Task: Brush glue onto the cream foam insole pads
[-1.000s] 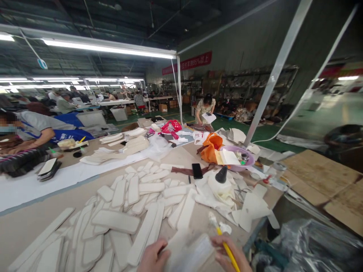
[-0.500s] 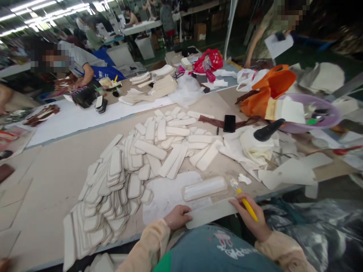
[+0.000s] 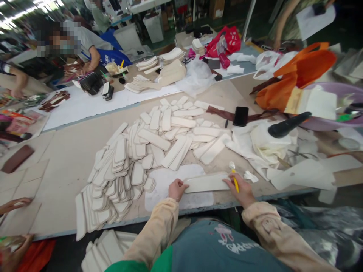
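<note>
A long white strip (image 3: 208, 183) is stretched between my two hands, over a rounded panel (image 3: 208, 174) of which only the far edge shows. My left hand (image 3: 177, 189) pinches the strip's left end between thumb and fingers. At the right end, my right hand (image 3: 242, 190) grips the strip's corner and also holds a yellow-handled brush (image 3: 235, 183), its white-coated tip pointing away from me. Under the panel lies a white paper sheet (image 3: 164, 185). Just right of the brush is a crumpled white scrap (image 3: 251, 176).
A large heap of cream panels (image 3: 130, 151) spreads to the left and beyond. A black phone (image 3: 241, 116), a white container with a black spout (image 3: 289, 125) and an orange bag (image 3: 300, 75) stand on the right. A co-worker's hand (image 3: 17, 204) is at far left.
Both hands have moved away from my body with the strip, from the table edge to over the panel. The panel's white band is now covered. The camera view has shifted.
</note>
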`<state>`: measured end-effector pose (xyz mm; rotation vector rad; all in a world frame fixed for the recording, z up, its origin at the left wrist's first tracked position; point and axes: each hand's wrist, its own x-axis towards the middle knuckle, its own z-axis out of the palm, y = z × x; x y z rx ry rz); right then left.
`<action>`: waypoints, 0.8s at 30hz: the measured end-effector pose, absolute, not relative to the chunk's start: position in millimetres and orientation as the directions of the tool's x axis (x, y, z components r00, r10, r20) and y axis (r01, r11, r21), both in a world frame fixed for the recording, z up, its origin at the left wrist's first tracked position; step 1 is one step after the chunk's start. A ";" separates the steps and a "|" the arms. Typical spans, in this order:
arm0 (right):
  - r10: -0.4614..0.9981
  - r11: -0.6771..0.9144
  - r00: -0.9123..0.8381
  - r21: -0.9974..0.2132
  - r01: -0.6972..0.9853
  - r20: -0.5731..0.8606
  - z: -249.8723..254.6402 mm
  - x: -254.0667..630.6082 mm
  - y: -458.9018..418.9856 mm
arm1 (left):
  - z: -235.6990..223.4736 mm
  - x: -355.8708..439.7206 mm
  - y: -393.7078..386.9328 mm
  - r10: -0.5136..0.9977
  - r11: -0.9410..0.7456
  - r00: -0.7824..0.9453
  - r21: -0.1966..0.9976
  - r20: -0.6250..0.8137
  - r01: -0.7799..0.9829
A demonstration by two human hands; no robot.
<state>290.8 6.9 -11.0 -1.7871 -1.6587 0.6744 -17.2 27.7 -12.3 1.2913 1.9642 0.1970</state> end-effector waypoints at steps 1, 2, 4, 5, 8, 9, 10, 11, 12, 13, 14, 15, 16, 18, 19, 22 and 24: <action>0.996 -0.037 0.083 -0.713 0.701 0.031 -13.7 291.5 9.5 | -13.2 -16.2 28.4 0.835 0.476 -0.202 0.487 -0.511 0.732; 0.996 -0.040 0.081 -0.703 0.710 0.025 -16.4 292.3 11.5 | -14.2 -15.3 28.7 0.833 0.476 -0.201 0.481 -0.516 0.736; 0.997 -0.050 0.081 -0.688 0.724 0.013 -21.6 293.6 14.5 | -16.6 -13.6 28.8 0.827 0.477 -0.188 0.487 -0.529 0.732; 0.996 -0.054 0.084 -0.682 0.729 0.010 -23.8 294.1 15.6 | -17.9 -13.1 28.8 0.827 0.476 -0.177 0.495 -0.534 0.727; 0.996 -0.061 0.088 -0.664 0.745 0.008 -28.5 294.2 18.6 | -21.3 -12.5 28.7 0.831 0.465 -0.159 0.510 -0.533 0.724; 0.996 -0.062 0.088 -0.657 0.751 0.007 -29.2 293.8 19.6 | -22.1 -12.5 28.8 0.833 0.461 -0.157 0.509 -0.530 0.727; 0.996 -0.064 0.088 -0.650 0.757 0.004 -29.7 293.3 20.6 | -22.6 -12.6 29.1 0.835 0.458 -0.157 0.507 -0.527 0.730; 0.996 -0.066 0.089 -0.644 0.763 0.003 -30.0 292.8 21.6 | -23.0 -12.6 29.5 0.837 0.454 -0.158 0.504 -0.524 0.734; 0.996 -0.066 0.088 -0.637 0.768 0.002 -30.2 292.4 22.6 | -23.2 -12.6 30.0 0.838 0.452 -0.160 0.500 -0.522 0.739; 0.996 -0.067 0.088 -0.630 0.773 0.002 -30.5 292.1 23.5 | -23.3 -12.5 30.6 0.839 0.450 -0.162 0.495 -0.520 0.744; 0.996 -0.068 0.088 -0.623 0.779 0.001 -30.9 291.9 24.2 | -23.5 -12.4 31.1 0.839 0.449 -0.165 0.489 -0.519 0.748; 0.996 -0.070 0.087 -0.615 0.785 -0.002 -31.5 291.9 24.7 | -23.8 -12.3 31.7 0.839 0.449 -0.168 0.483 -0.518 0.752; 0.996 -0.070 0.084 -0.608 0.791 -0.006 -32.4 292.1 25.0 | -24.2 -12.2 32.2 0.838 0.450 -0.171 0.477 -0.519 0.755; 0.997 -0.072 0.081 -0.598 0.798 -0.013 -34.7 292.5 25.1 | -25.5 -12.1 32.8 0.836 0.452 -0.177 0.468 -0.520 0.759; 0.997 -0.074 0.082 -0.594 0.801 -0.013 -36.0 292.7 25.0 | -26.3 -12.0 32.9 0.835 0.452 -0.179 0.465 -0.520 0.761; 0.997 -0.065 0.083 -0.579 0.813 0.005 -39.6 292.8 24.8 | -28.3 -11.9 33.4 0.835 0.452 -0.182 0.458 -0.520 0.765; 0.996 -0.055 0.082 -0.562 0.825 0.023 -40.9 292.7 25.1 | -28.9 -11.7 33.8 0.835 0.449 -0.179 0.457 -0.521 0.768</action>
